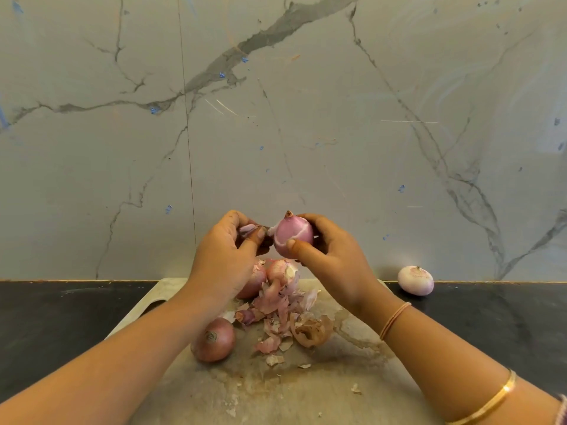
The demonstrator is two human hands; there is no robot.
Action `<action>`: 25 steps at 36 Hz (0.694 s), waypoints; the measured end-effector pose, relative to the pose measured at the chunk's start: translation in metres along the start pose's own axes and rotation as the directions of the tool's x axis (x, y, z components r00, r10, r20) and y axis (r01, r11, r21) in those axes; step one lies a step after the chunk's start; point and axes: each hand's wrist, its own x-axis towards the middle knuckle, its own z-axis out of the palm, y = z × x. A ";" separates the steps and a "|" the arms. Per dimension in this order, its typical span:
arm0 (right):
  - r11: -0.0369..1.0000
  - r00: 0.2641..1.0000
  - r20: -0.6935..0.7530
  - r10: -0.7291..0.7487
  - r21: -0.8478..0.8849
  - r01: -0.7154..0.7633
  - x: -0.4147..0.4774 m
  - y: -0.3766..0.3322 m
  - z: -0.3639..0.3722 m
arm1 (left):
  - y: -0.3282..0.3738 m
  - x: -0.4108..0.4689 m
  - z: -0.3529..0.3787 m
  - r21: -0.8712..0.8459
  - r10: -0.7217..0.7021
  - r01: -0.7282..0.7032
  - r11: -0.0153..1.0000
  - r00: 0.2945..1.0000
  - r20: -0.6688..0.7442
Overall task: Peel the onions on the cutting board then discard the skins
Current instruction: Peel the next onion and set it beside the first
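Presently held onion (293, 237): pink, mostly bare, stem tip at 12 o'clock; raised above the far edge of the cutting board, in front of the wall.
Right hand (334, 256): fingers and thumb curled round the held onion from its 3 o'clock side, thumb laid across the front.
Left hand (224, 259): thumb and fingertips closed in a pinch on a strip of skin.
Strip of skin (250, 230): pale and thin, just beside the held onion at its 9 o'clock; whether it is attached cannot be told.
Cutting board (337, 394): pale, stained, set on the counter below both forearms.
Pile of skins (282, 311): pink and brown flakes heaped near the board's middle, small scraps scattered toward 6 o'clock.
Stickered onion (213, 340): unpeeled, on the board at 8 o'clock of the pile, partly under the left forearm.
Rear onions (282, 271): two, partly skinned, on the board at 12 o'clock of the pile, one half hidden by the left hand.
Peeled onion (415, 280): off the board, on the counter against the wall, at 3 o'clock.
Counter (61, 317): dark, flat.
Wall (306, 118): grey, marble-veined.
Bangles (491, 400): a gold one on the right forearm, a thinner one at the wrist.
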 end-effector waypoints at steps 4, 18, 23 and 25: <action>0.991 0.998 0.040 0.045 0.124 -0.050 0.001 0.000 -0.001 | -0.003 0.003 -0.005 0.023 -0.013 0.013 1.000 1.000 -0.019; 0.946 0.967 0.144 0.209 0.222 -0.238 0.005 0.012 -0.004 | 0.000 -0.005 -0.004 0.042 -0.060 0.055 0.998 0.991 0.118; 0.960 0.967 0.136 0.215 0.154 -0.235 0.004 0.011 -0.002 | 0.002 -0.007 -0.004 0.022 -0.055 0.052 0.998 0.984 0.167; 0.964 0.967 0.131 0.217 0.129 -0.234 0.004 0.010 -0.001 | 0.001 -0.006 -0.002 -0.044 -0.079 0.087 0.995 0.983 0.168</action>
